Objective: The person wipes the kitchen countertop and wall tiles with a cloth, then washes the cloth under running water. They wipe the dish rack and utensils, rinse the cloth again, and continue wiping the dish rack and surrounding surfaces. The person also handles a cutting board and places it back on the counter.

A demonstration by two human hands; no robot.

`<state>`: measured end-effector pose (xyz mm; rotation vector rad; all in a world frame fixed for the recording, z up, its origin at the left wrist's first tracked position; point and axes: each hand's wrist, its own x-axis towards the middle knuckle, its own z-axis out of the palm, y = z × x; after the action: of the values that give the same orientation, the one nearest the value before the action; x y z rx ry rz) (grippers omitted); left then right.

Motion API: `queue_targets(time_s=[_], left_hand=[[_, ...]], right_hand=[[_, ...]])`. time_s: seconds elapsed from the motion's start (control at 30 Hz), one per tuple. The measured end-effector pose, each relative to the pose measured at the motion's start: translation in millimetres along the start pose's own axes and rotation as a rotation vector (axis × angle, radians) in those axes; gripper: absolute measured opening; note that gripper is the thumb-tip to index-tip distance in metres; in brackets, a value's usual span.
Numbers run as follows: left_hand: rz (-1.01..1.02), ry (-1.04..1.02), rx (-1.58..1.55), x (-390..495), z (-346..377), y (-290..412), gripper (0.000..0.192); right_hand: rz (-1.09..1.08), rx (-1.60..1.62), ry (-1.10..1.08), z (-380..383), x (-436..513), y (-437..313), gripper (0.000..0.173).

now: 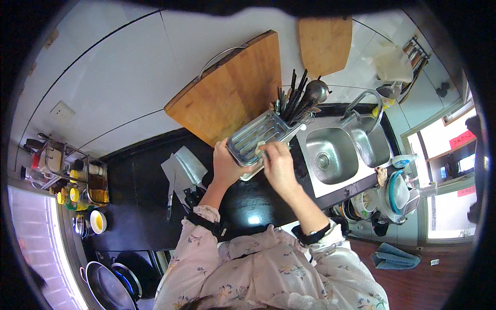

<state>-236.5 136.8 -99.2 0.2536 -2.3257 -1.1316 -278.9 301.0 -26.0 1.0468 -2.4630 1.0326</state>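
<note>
A knife and utensil holder (254, 135) with a grey slotted top stands tilted on the black counter before me. My left hand (229, 166) grips its near left corner. With my right hand (281, 166) I pinch a small pale cloth (260, 148) against the edge of the slotted top. Black chopsticks (297, 91), a metal ladle (317, 92) and a wire whisk (308, 116) stick out of the holder's far compartment. Left of my left hand lie several knives, among them a broad cleaver (192, 164), with their black handles (190, 197) partly hidden by my forearm.
A thick wooden cutting board (240, 85) leans on the wall behind the holder. A steel double sink (331, 155) lies to the right, beside stacked basins (399, 193). At the left stand a condiment rack (77, 174), a white bowl (98, 222) and a frying pan (108, 286).
</note>
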Motion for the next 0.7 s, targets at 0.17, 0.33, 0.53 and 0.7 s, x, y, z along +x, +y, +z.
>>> queue_targets(time_s=[0.17, 0.33, 0.53, 0.7], left_hand=[[0.012, 0.052, 0.019, -4, -2, 2, 0.097], [0.057, 0.071, 0.033, -2, -2, 6, 0.098], [0.05, 0.035, 0.029, -4, -6, 6, 0.096], [0.084, 0.104, -0.001, -2, 1, 2, 0.095]], right_hand=[[0.214, -0.055, 0.156, -15, 21, 19, 0.015], [0.089, -0.035, 0.027, -7, 6, 6, 0.012], [0.184, -0.135, 0.12, -19, 25, 25, 0.013], [0.058, -0.036, 0.053, 6, -1, -3, 0.014]])
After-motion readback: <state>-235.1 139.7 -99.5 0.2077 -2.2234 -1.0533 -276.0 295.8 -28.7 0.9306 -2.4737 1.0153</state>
